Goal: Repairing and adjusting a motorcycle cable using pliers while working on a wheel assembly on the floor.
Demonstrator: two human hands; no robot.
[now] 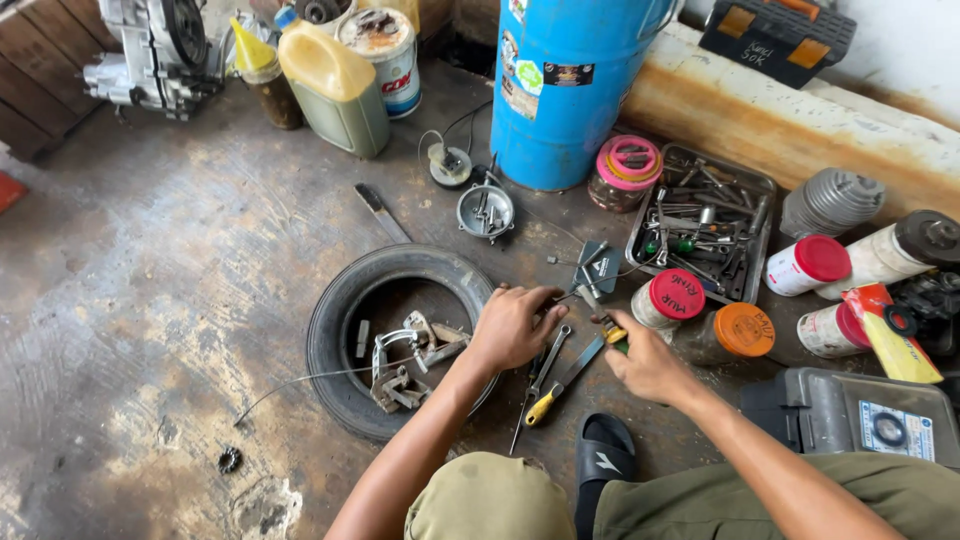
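Hands low over oily concrete floor [180, 300], seen from above. Left hand [512, 326] curled, palm down, over small wrench [549, 358], perhaps pinning it; grip hidden beneath palm. Right hand [648, 365] closed round green-and-yellow tool [614, 338], tip toward left hand. Yellow-handled screwdriver [558, 390] lying between both. Small tyre [345, 330] just left of left hand, ringing loose metal parts [405, 362] together.

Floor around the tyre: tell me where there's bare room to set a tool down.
Bare concrete lies left of the tyre, toward the engine part, crossed only by a thin wire. Crowded: right of both hands, with jars and the tool tray.
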